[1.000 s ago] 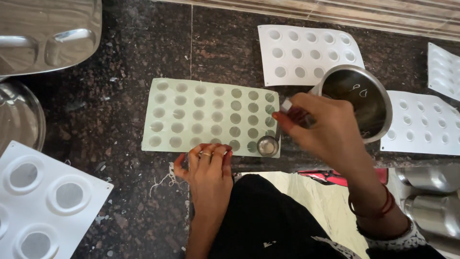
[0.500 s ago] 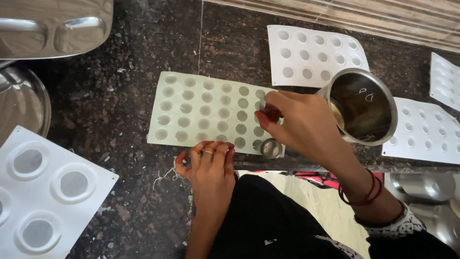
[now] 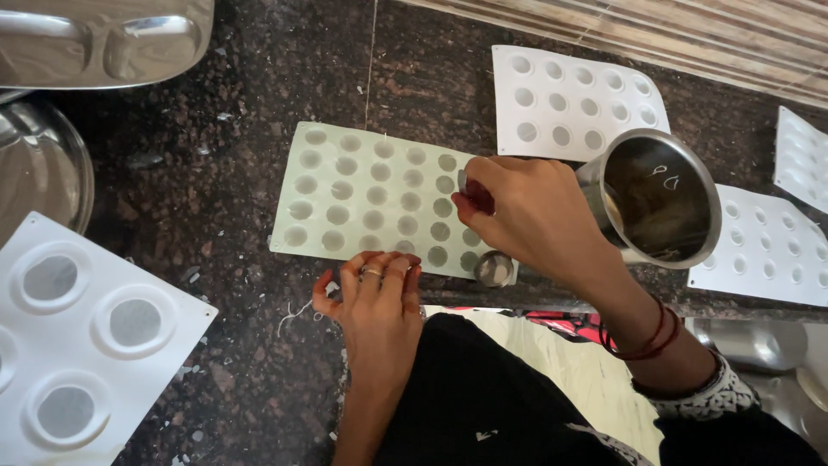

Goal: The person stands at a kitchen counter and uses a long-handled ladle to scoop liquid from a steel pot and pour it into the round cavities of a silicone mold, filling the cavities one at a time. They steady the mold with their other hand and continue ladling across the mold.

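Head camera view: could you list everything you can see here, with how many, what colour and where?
pale green silicone mould tray with small round cavities: one, green, centre of the counter
white mould sheets with small round cavities: three, white, top right and right edge
white mould sheet with large round cavities: one, white, lower left
steel cup: one, silver, right of the green tray
small round metal piece: one, silver, green tray's near right corner
compartmented steel tray: one, silver, top left
round steel plate: one, silver, left edge
dark speckled stone counter: one, brown-black, beneath everything
left hand: flat, fingertips at the green tray's near edge
right hand: above the tray's right end, pinching something small
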